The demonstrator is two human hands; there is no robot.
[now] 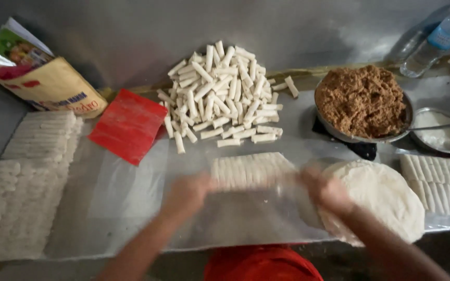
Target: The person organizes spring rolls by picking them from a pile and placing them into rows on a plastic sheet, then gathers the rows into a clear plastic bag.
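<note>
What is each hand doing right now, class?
Left hand: blurred, pressed against the left end of the row of white dough rolls; grip cannot be told.
Right hand: blurred, at its right end; cannot tell.

Both hands on a row of white rolls (250, 170): left hand (187, 193) at one end, right hand (325, 190) at the other, blurred. Loose roll pile (224, 93) behind; wrapper stack (386, 200) by right hand, filling bowl (363, 101) beyond.

There is one camera, and it sits on the person's head. It looks down and forward from close up at the shiny grey metal table (131, 31), with both bare arms coming in from the bottom edge toward the far wall.
</note>
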